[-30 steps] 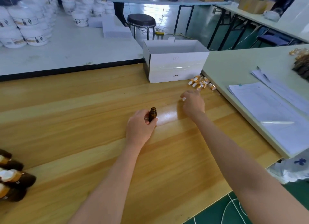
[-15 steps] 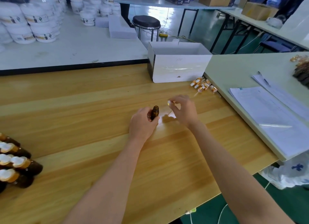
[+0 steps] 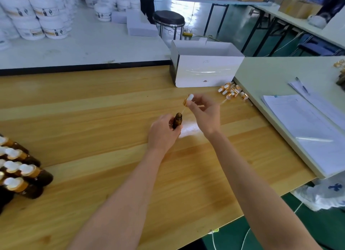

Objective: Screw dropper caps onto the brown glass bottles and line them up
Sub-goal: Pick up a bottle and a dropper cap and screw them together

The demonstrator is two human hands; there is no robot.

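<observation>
My left hand (image 3: 164, 132) grips a small brown glass bottle (image 3: 177, 120) standing upright on the wooden table (image 3: 104, 122), its mouth uncovered. My right hand (image 3: 204, 113) pinches a dropper cap (image 3: 188, 100) with a white bulb and gold collar, just above and right of the bottle. Its glass tube slants down with the tip at the bottle's mouth. A loose pile of dropper caps (image 3: 232, 92) lies by the table's right edge. Several capped brown bottles (image 3: 20, 172) lie grouped at the left edge.
An open white box (image 3: 206, 72) stands behind the cap pile. A pale green table (image 3: 276, 76) on the right carries papers (image 3: 315, 126) and a pen (image 3: 302, 85). White tubs (image 3: 37, 16) crowd the far grey table. A black stool (image 3: 169, 19) stands beyond.
My right hand came back from the cap pile with one dropper cap and brought its tube over the bottle's mouth. My left hand kept holding the bottle in place.
</observation>
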